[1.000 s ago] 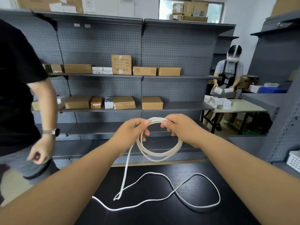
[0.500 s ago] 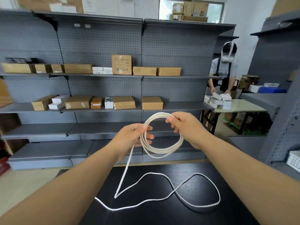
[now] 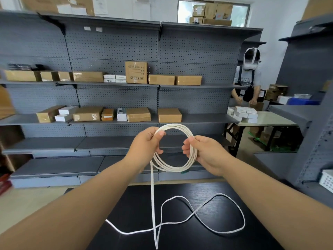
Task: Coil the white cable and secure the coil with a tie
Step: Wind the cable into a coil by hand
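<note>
White cable point(image 3: 152, 195) trails largely slack across the black table point(image 3: 133, 206), with one strand rising to a coil point(image 3: 173, 125) held in the air above it. The left hand point(image 3: 146, 147) pinches the coil's upper left and the right hand point(image 3: 207, 154) grips its right side. Each new loop should probably match the others in size and feed in untwisted, while one hand clamps every turn.

Black table point(image 3: 207, 240), dark wood-grain top; only the loose run of the white cable point(image 3: 244, 221) lies on it, in open loops that cross once (one end points to the left edge, one strand rises off the surface); behind it, grey shelving point(image 3: 198, 120) with cardboard boxes point(image 3: 169, 115) in rows on the middle two levels, a few small white ones among them; far right, a pale table point(image 3: 270, 118) carrying stacked white boxes point(image 3: 243, 114).
</note>
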A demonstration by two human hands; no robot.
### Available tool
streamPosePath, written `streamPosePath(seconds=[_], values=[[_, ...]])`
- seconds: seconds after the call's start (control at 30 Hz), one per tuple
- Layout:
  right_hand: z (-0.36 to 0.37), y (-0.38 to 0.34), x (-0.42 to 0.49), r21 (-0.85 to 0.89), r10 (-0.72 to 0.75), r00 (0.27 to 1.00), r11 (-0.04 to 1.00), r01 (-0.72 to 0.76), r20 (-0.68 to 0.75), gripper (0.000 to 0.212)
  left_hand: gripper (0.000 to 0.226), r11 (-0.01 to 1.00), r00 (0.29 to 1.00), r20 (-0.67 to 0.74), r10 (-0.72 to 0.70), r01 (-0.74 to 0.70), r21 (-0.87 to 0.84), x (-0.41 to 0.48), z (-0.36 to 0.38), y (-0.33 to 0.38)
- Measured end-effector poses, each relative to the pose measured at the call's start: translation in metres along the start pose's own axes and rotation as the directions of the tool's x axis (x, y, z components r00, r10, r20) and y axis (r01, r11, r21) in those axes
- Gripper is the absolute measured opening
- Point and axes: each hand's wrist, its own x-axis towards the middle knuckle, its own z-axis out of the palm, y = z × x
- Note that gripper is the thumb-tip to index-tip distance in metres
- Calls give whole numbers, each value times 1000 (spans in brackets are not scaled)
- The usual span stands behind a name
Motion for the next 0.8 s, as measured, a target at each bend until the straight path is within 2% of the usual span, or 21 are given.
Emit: streamPosePath(seconds=[0.1, 0.2, 0.27, 0.33, 0.4, 0.47, 0.53, 0.67, 0.8], values=[[-3, 5, 1, -217, -41, 999, 975, 38, -10, 21, 18, 993, 994, 108, -8, -5, 116, 6, -6, 4], [0, 1, -1, -379, -146, 989, 915, 136, 3, 17, 22, 927, 973, 230, -17, -70, 367, 9, -8, 10], [2, -4, -2, -528, -202, 977, 823, 208, 70, 19, 21, 877, 958, 287, -29, -113, 466, 8, -7, 17], [4, -9, -4, -686, -213, 966, 681, 255, 148, 14, 18, 854, 948, 315, -42, -130, 504, 7, -6, 21], [7, -11, -4, -789, -226, 960, 554, 265, 164, 17, 18, 816, 942, 333, -36, -165, 554, 6, -4, 23], [9, -11, -4, -842, -251, 956, 473, 260, 154, 21, 15, 781, 939, 344, -21, -200, 592, 6, -2, 21], [9, -11, -4, -867, -296, 946, 427, 258, 135, 21, 14, 777, 939, 344, -5, -213, 593, 6, -1, 19], [8, -11, -3, -891, -372, 920, 368, 267, 121, 20, 15, 849, 946, 323, 37, -201, 489, 4, -1, 10], [4, -12, -1, -863, -405, 910, 427, 269, 84, 18, 16, 953, 975, 222, 7, -74, 295, -2, 0, -2]])
